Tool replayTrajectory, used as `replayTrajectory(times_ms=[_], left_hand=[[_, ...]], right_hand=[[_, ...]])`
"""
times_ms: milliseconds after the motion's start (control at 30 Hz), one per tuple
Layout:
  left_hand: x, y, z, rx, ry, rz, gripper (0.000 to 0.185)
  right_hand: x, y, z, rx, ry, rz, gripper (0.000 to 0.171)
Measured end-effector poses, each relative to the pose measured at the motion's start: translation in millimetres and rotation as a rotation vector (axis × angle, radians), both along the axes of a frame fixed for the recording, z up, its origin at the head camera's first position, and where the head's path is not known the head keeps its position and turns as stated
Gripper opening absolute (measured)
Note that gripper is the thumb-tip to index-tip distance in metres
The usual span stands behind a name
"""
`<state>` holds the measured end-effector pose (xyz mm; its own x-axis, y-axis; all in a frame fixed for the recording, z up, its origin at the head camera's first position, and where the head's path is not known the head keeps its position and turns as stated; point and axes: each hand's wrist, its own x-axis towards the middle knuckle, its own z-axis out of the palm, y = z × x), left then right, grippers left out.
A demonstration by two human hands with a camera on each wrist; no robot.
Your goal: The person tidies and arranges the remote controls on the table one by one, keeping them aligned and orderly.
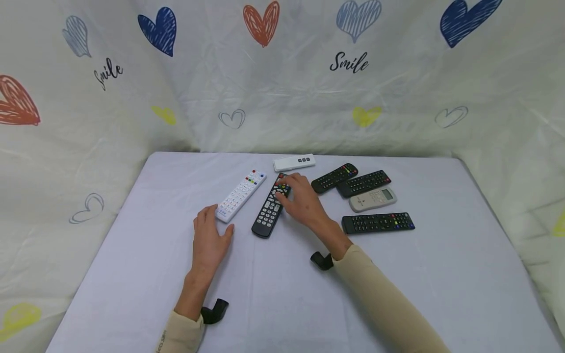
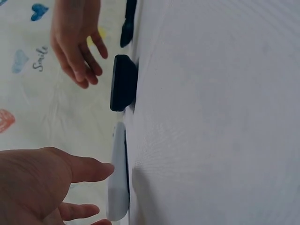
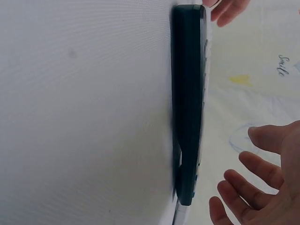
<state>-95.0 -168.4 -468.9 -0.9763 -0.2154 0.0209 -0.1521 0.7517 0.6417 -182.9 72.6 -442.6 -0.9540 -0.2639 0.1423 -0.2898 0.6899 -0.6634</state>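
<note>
Resting flat on the pale lilac cloth-covered bench [image 1: 132, 274], left hand [image 1: 209, 240], fingers straight and loosely spread, fingertips touching the near end of the long white plastic remote with coloured top buttons [image 1: 240, 195]. Hovering over the far end of the long black plastic remote with white number keys [image 1: 270, 208], right hand [image 1: 302, 201], fingers relaxed and slightly spread, gripping nothing; contact with the buttons not determinable. From the right wrist view, fingers [image 3: 255, 168] apart from the black remote's face.

Lying side by side near bench centre, white and black remotes, both angled toward the far right, a narrow gap between them. Behind them, close to the far edge, small white slim remote with three dark buttons [image 1: 294, 162]. To the right, a cluster: two black remotes [image 1: 334, 177] [image 1: 364, 183], pale grey remote with a display window [image 1: 372, 199], flat black remote [image 1: 378, 222] nearest the right forearm.

Open bench surface across the near half and along the left and right edges. Surrounding the bench on three sides, cream fabric backdrop printed with hearts and "Smile" lettering [image 1: 348, 63].
</note>
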Motion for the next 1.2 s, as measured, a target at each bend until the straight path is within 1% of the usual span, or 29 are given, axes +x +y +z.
replayTrajectory(times_ms=[167, 433, 700, 1000, 1200], left_hand=[[-1.0, -1, -1.1, 0.01, -0.017, 0.0, 0.073], [-2.6, -4, -1.1, 0.028, -0.05, -0.001, 0.077], [-4.0, -7, -1.5, 0.051, -0.066, 0.003, 0.078], [-3.3, -8, -3.8, 0.057, -0.047, 0.01, 0.075], [-3.0, -8, -3.7, 0.063, -0.042, 0.007, 0.073]], right_hand=[[-3.2, -3, -1.5, 0.009, 0.003, -0.008, 0.032], [-8.1, -13, -1.7, 0.015, -0.012, -0.018, 0.034], [-15.5, -20, -1.4, 0.052, 0.012, -0.027, 0.034], [-25.7, -20, -8.6, 0.135, 0.031, -0.023, 0.038], [-31.5, -21, -10.8, 0.147, 0.028, -0.016, 0.041]])
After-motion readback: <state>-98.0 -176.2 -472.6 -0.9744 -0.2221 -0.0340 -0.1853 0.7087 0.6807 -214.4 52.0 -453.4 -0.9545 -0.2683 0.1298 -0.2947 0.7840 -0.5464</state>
